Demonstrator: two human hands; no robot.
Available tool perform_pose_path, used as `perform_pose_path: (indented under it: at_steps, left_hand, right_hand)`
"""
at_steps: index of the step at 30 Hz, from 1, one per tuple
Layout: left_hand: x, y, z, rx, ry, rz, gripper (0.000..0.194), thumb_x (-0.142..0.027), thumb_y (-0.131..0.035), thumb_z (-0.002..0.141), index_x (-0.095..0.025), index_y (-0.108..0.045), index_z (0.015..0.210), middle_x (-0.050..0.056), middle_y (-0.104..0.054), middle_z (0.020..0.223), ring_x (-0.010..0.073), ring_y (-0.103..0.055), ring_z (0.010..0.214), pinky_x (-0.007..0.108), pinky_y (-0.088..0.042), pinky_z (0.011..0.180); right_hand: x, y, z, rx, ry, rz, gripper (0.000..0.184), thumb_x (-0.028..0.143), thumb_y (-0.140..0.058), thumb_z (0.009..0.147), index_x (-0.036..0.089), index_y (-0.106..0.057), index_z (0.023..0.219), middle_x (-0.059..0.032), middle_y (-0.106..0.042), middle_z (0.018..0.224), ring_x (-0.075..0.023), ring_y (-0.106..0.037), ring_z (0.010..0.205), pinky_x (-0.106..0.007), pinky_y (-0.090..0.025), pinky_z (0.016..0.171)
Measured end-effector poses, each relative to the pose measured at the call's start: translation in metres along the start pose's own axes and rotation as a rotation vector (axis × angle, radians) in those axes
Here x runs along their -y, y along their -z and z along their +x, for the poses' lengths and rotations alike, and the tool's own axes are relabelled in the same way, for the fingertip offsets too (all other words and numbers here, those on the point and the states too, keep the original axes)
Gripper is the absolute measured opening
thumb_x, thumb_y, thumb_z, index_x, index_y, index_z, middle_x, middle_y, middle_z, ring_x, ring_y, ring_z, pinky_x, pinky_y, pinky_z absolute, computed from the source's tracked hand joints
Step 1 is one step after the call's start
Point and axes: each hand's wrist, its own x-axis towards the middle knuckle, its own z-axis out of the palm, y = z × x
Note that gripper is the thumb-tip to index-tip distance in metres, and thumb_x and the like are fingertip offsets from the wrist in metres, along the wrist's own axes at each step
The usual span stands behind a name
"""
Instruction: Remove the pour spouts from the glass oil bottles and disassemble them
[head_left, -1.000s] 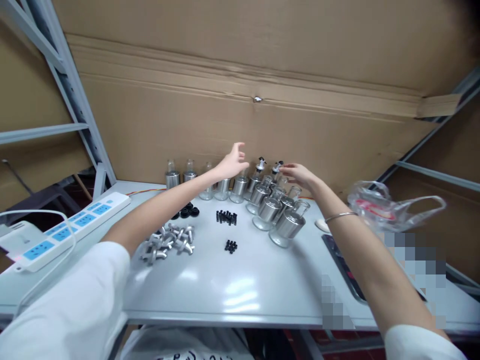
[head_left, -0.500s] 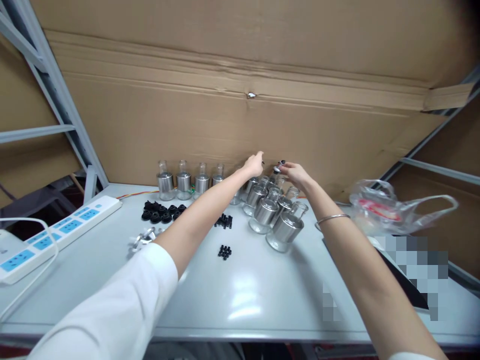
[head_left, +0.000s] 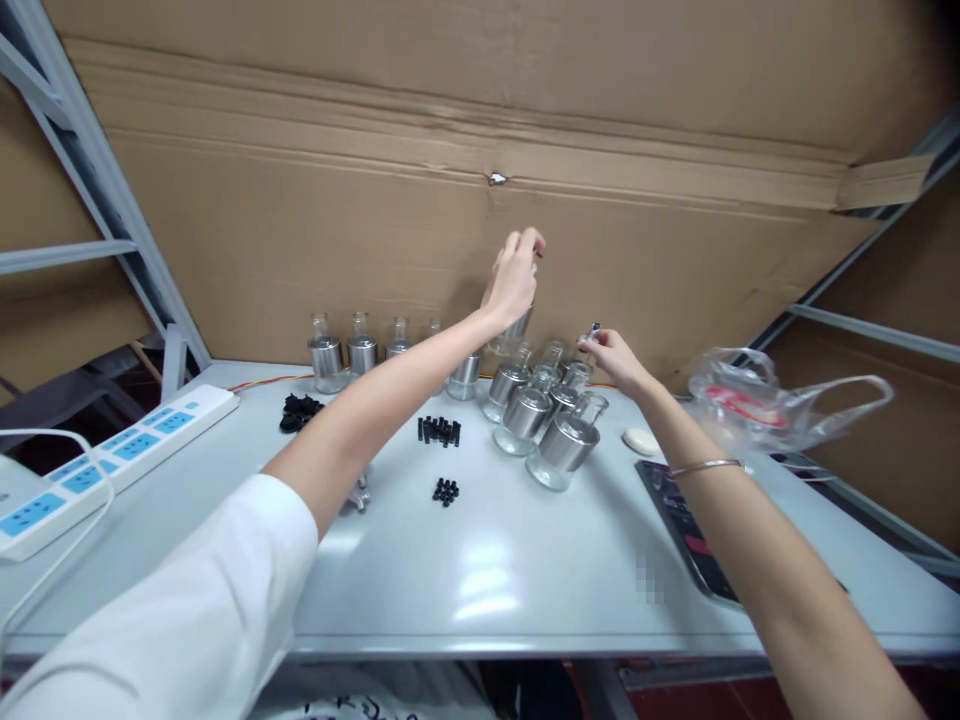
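Near the cardboard, my left hand (head_left: 513,278) is closed around the upper part of a glass bottle with a metal sleeve (head_left: 517,332), raised above the other bottles and slightly tilted. Its neck is mostly hidden by my fingers. To the right, my right hand (head_left: 616,358) pinches a small silver-and-black fitting (head_left: 592,336) in its fingertips, apart from the raised bottle. Below both hands stands a cluster of similar bottles (head_left: 570,440). More of them stand in a row (head_left: 326,355) along the back left, partly behind my left arm.
Small black tubes (head_left: 439,431), tiny black caps (head_left: 445,491) and black parts (head_left: 301,410) lie on the table (head_left: 480,590). Metal pieces (head_left: 358,495) show beside my left forearm. A power strip (head_left: 120,460) lies left; a plastic bag (head_left: 772,400), round white object (head_left: 640,441) and dark tablet (head_left: 686,530) lie right.
My left hand has risen from among the back bottles with one bottle in it. The right hand has shifted slightly right, with the small fitting still in its fingers.
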Motion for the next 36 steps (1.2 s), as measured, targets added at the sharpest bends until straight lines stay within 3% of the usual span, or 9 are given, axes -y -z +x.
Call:
perform_pose_path:
  at_steps: [4, 6, 8, 10, 15, 22, 26, 31, 36]
  left_hand:
    - [-0.025, 0.031, 0.021, -0.004, -0.140, 0.025, 0.030, -0.006, -0.034, 0.090, -0.023, -0.054, 0.106, 0.005, -0.052, 0.112, 0.0221, -0.047, 0.117, 0.036, -0.034, 0.098]
    - [-0.035, 0.044, 0.025, 0.021, -0.172, 0.053, 0.029, -0.007, -0.034, 0.090, -0.024, -0.055, 0.103, 0.006, -0.053, 0.111, 0.0223, -0.047, 0.116, 0.035, -0.033, 0.098]
    - [-0.041, 0.052, 0.024, 0.053, -0.193, 0.072, 0.029, -0.006, -0.035, 0.089, -0.022, -0.055, 0.101, 0.006, -0.054, 0.107, 0.0219, -0.050, 0.113, 0.036, -0.034, 0.097]
    - [-0.044, 0.054, 0.017, 0.088, -0.216, 0.080, 0.028, -0.003, -0.036, 0.086, -0.021, -0.055, 0.097, 0.005, -0.055, 0.102, 0.0207, -0.053, 0.107, 0.036, -0.037, 0.095]
    - [-0.040, 0.045, -0.012, 0.165, -0.232, 0.082, 0.024, 0.002, -0.040, 0.080, -0.018, -0.052, 0.088, 0.004, -0.056, 0.093, 0.0174, -0.056, 0.092, 0.033, -0.043, 0.087]
    - [-0.031, 0.039, -0.028, 0.167, -0.263, 0.097, 0.023, 0.000, -0.040, 0.079, -0.018, -0.049, 0.089, 0.005, -0.057, 0.097, 0.0173, -0.055, 0.090, 0.032, -0.044, 0.084]
    - [-0.027, 0.034, -0.029, 0.171, -0.287, 0.110, 0.023, 0.000, -0.039, 0.080, -0.018, -0.049, 0.090, 0.007, -0.056, 0.101, 0.0178, -0.055, 0.092, 0.032, -0.044, 0.085]
    - [-0.024, 0.025, -0.033, 0.153, -0.258, 0.100, 0.022, -0.002, -0.037, 0.083, -0.017, -0.050, 0.093, 0.008, -0.054, 0.103, 0.0189, -0.055, 0.094, 0.033, -0.044, 0.086]
    - [-0.021, 0.019, -0.043, 0.260, -0.270, 0.087, 0.023, -0.004, -0.038, 0.083, -0.018, -0.051, 0.095, 0.007, -0.053, 0.101, 0.0196, -0.056, 0.092, 0.033, -0.044, 0.085]
  right_hand:
    - [0.030, 0.014, -0.021, -0.262, 0.360, -0.185, 0.043, 0.028, -0.061, 0.071, 0.017, -0.053, 0.111, -0.0116, -0.053, 0.114, -0.0217, -0.055, 0.098, -0.035, -0.045, 0.089]
    - [0.051, 0.018, -0.025, -0.038, 0.478, -0.321, 0.029, 0.029, -0.058, 0.076, 0.019, -0.060, 0.103, -0.0061, -0.061, 0.091, -0.0187, -0.059, 0.080, -0.031, -0.047, 0.078]
    - [0.070, 0.017, -0.024, 0.331, 0.452, -0.488, 0.019, 0.032, -0.063, 0.075, 0.020, -0.064, 0.090, -0.0017, -0.063, 0.072, -0.0171, -0.059, 0.067, -0.029, -0.047, 0.069]
    - [0.082, 0.013, -0.020, 0.522, 0.394, -0.621, 0.018, 0.033, -0.069, 0.071, 0.021, -0.065, 0.083, -0.0005, -0.065, 0.068, -0.0168, -0.060, 0.062, -0.027, -0.046, 0.064]
    - [0.085, 0.003, -0.014, 0.548, 0.278, -0.744, 0.007, 0.021, -0.069, 0.071, 0.019, -0.062, 0.071, -0.0001, -0.067, 0.061, -0.0175, -0.063, 0.059, -0.025, -0.047, 0.059]
    - [0.069, -0.004, -0.010, 0.569, 0.126, -0.387, 0.013, 0.013, -0.068, 0.072, 0.018, -0.058, 0.065, 0.0015, -0.066, 0.054, -0.0161, -0.066, 0.055, -0.024, -0.054, 0.060]
    - [0.064, -0.014, -0.004, 0.555, 0.067, -0.307, 0.003, 0.018, -0.063, 0.080, 0.015, -0.062, 0.080, -0.0043, -0.071, 0.070, -0.0178, -0.069, 0.067, -0.025, -0.057, 0.063]
    - [0.062, -0.021, 0.000, 0.564, 0.022, -0.260, 0.026, 0.025, -0.063, 0.082, 0.010, -0.063, 0.104, -0.0110, -0.072, 0.090, -0.0213, -0.070, 0.080, -0.027, -0.058, 0.068]
    - [0.063, -0.017, -0.004, 0.606, 0.053, -0.245, 0.039, 0.033, -0.058, 0.085, 0.013, -0.057, 0.118, -0.0115, -0.069, 0.101, -0.0208, -0.068, 0.085, -0.028, -0.057, 0.069]
